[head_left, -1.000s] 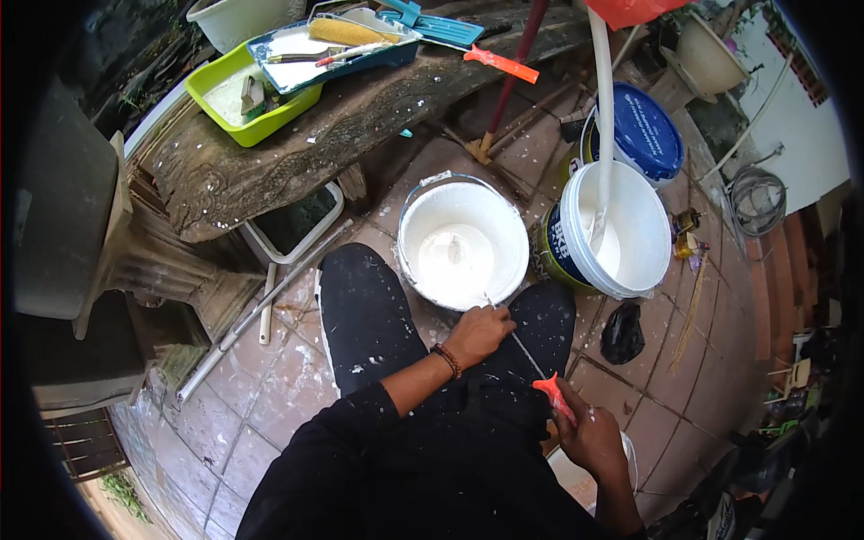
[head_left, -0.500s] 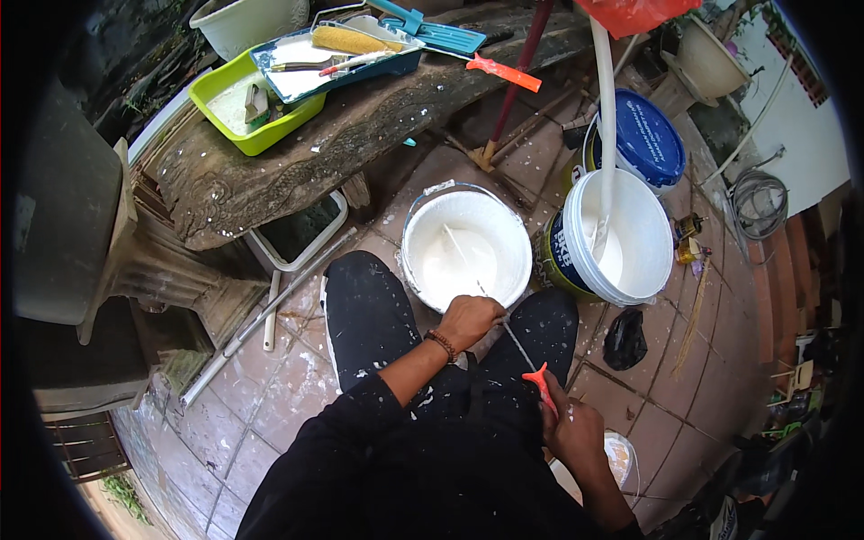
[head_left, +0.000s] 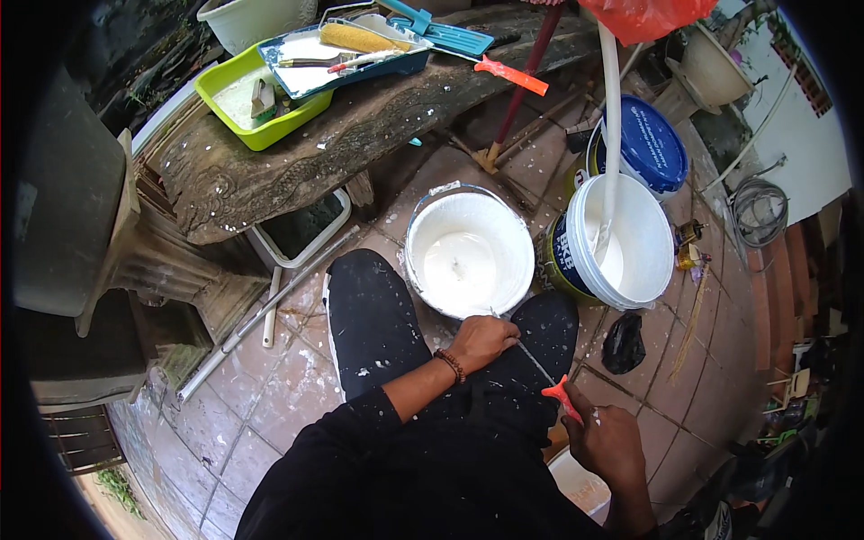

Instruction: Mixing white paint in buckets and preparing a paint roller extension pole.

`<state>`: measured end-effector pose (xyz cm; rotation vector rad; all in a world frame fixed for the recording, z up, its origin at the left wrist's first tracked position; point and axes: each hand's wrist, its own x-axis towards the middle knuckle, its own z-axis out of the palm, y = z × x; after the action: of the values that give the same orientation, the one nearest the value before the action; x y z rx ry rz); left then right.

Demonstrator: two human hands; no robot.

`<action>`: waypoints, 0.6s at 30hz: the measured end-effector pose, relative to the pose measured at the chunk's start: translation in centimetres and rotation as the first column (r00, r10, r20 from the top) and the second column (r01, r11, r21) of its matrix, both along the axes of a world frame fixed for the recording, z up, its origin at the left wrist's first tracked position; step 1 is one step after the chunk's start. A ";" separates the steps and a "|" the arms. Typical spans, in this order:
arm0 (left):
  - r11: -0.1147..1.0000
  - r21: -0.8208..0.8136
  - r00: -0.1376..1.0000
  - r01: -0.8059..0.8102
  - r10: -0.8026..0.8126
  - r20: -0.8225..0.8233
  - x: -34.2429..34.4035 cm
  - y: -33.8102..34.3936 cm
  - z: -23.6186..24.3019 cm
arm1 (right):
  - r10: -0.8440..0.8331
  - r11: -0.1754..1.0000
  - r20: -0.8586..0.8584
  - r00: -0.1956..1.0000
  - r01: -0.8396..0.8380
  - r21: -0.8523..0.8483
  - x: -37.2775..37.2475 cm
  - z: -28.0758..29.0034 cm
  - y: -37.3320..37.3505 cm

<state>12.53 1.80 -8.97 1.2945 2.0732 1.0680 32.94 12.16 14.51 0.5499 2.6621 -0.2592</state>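
Note:
A white bucket (head_left: 511,236) with white paint (head_left: 461,270) inside stands in front of my knees. My left hand (head_left: 486,340) is closed around a thin metal rod (head_left: 537,364), just past the bucket's near rim. Further back along it, by my right thigh, my right hand (head_left: 607,441) grips the rod's orange handle (head_left: 563,396). The rod runs diagonally over my lap, and its far tip shows at the near rim, above my left hand. A larger white bucket (head_left: 661,236) to the right also has white paint in it, with a pale pole (head_left: 610,135) standing inside.
A carved wooden bench (head_left: 297,166) holds a green tray (head_left: 270,135), a blue paint tray (head_left: 400,65), a yellow roller (head_left: 351,36) and brushes. A blue-lidded bucket (head_left: 643,144) stands behind the larger one. A black plastic bag (head_left: 623,344) and metal pole (head_left: 261,315) lie on the tiles.
The rod has come out of the paint and back over the bucket's near rim. Both hands have moved down and right, toward me, still gripping it.

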 end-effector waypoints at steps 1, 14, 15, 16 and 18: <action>1.000 -0.008 1.000 -0.005 0.005 -0.023 -0.3 -0.4 0.1 | 0.031 0.999 0.006 1.000 -0.031 -0.023 -0.1 -0.1 0.3; 0.987 -0.161 0.981 0.006 -0.037 -0.192 -3.5 -0.7 -1.8 | -0.062 0.997 -0.132 0.989 0.056 -0.052 1.3 -7.3 -0.1; 0.985 -0.173 0.981 0.018 -0.051 -0.188 -3.4 -0.2 -1.9 | -0.066 0.997 -0.132 0.989 0.060 -0.049 1.5 -7.4 0.1; 0.985 -0.170 0.977 0.013 -0.048 -0.206 -3.5 0.4 -2.0 | -0.054 0.998 -0.126 0.991 0.055 0.001 1.5 -7.4 0.3; 0.989 -0.144 0.981 -0.006 -0.022 -0.190 -3.6 1.4 -2.2 | -0.047 0.997 -0.117 0.992 0.053 0.050 1.5 -7.6 0.5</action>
<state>8.96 3.25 -11.19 1.3776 2.2376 0.7993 34.47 12.67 6.89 0.6373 2.7765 -0.2425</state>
